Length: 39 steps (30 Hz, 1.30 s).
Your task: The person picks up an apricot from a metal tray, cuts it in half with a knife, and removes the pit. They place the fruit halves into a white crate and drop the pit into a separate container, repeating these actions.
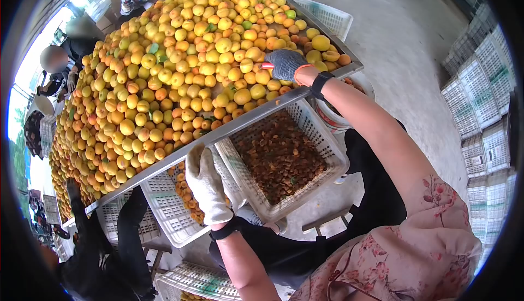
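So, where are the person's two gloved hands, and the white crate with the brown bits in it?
right hand (285, 63), head view, back of the grey glove.
left hand (207, 183), head view, back of the white glove.
white crate (322, 137), head view, its mesh side wall.

A metal-rimmed table is stretching from 7 to 1 o'clock, carrying heaped yellow-orange apricots, a few green ones lying toward 1 o'clock.

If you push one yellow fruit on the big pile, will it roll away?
Probably: the fruits look round and are heaped high, so one likely rolls downhill. The table's raised rim would probably stop it. Smaller than the right hand, so likely light.
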Motion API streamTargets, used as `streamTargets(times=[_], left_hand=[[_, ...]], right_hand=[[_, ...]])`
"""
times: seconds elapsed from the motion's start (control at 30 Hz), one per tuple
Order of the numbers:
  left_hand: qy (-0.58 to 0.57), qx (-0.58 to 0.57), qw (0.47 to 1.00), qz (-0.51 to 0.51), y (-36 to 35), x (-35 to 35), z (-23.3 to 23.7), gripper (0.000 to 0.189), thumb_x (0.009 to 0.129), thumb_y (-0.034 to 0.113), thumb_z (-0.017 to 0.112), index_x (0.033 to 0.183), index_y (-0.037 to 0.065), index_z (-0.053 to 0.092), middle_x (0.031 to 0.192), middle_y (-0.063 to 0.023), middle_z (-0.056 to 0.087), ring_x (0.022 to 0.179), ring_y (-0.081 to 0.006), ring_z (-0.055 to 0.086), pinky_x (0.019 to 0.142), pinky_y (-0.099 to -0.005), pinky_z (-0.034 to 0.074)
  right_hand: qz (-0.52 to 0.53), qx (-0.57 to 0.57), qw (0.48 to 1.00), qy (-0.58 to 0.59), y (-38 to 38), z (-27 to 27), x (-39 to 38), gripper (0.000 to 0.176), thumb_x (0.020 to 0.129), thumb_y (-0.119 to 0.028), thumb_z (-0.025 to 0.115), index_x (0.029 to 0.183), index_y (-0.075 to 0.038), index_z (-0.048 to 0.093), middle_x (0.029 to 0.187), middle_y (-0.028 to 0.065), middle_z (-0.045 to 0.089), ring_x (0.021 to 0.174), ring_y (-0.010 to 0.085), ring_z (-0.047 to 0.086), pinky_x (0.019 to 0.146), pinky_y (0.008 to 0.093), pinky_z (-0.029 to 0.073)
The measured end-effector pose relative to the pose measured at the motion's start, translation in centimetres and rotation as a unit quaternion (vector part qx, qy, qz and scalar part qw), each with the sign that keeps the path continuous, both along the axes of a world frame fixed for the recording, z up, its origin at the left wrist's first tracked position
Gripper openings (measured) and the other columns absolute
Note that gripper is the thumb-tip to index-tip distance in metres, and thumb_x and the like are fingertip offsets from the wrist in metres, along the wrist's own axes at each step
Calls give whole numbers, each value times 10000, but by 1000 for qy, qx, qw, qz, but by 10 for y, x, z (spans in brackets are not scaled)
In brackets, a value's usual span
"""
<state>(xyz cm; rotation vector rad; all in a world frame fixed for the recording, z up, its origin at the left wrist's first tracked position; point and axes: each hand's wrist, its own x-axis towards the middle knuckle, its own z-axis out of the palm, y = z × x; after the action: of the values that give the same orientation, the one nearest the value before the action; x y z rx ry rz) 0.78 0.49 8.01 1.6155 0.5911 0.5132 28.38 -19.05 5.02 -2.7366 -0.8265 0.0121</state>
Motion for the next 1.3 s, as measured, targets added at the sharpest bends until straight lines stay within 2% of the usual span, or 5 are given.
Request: streamTargets(times=[0.23, 0.43, 0.87, 1.1, 1.3], left_hand=[[-106, -96, 988, -57, -16, 11, -11, 249, 944, 118, 479, 1121, -26, 578, 1011, -109, 625, 938, -185, 612, 854, -292, 487], [-197, -404, 875, -181, -42, 20, -10, 370, 946, 226, 509, 1263, 43, 457, 1147, -184, 581, 1036, -322, 586, 911, -444, 476], [-248, -351, 881, -199, -17, -2, 5, 364, 939, 148, 484, 1268, -5, 464, 1206, -134, 549, 1066, -228, 582, 904, -402, 500], [-246, -345, 891, -161, -14, -1, -3, 306, 942, 100, 479, 1233, 8, 470, 1196, -122, 547, 1061, -199, 579, 853, -364, 535], [-165, -315, 916, -188, -5, -6, 6, 374, 922, 101, 510, 1274, -20, 469, 1193, -112, 555, 1006, -187, 595, 839, -311, 528]], right_hand=[[-48, 124, 991, -4, -11, 18, -19, 354, 648, -195, 691, 959, -34, 635, 913, 181, 640, 853, 337, 629, 719, 432, 495], [24, 595, 739, 314, 7, 45, -129, 482, 699, -2, 763, 1154, -56, 612, 1004, 12, 666, 698, 44, 581, 548, 181, 477], [34, 601, 653, 460, 42, 48, -187, 401, 751, -9, 705, 1142, -69, 633, 808, -22, 645, 556, 22, 504, 475, 167, 396], [49, 510, 756, 406, 55, 45, -185, 406, 757, -12, 639, 1157, -77, 628, 720, -42, 599, 523, 21, 480, 473, 187, 391], [75, 398, 905, 133, 61, 32, -177, 406, 735, -132, 708, 1094, -24, 553, 952, 154, 620, 825, 305, 594, 758, 371, 478]])
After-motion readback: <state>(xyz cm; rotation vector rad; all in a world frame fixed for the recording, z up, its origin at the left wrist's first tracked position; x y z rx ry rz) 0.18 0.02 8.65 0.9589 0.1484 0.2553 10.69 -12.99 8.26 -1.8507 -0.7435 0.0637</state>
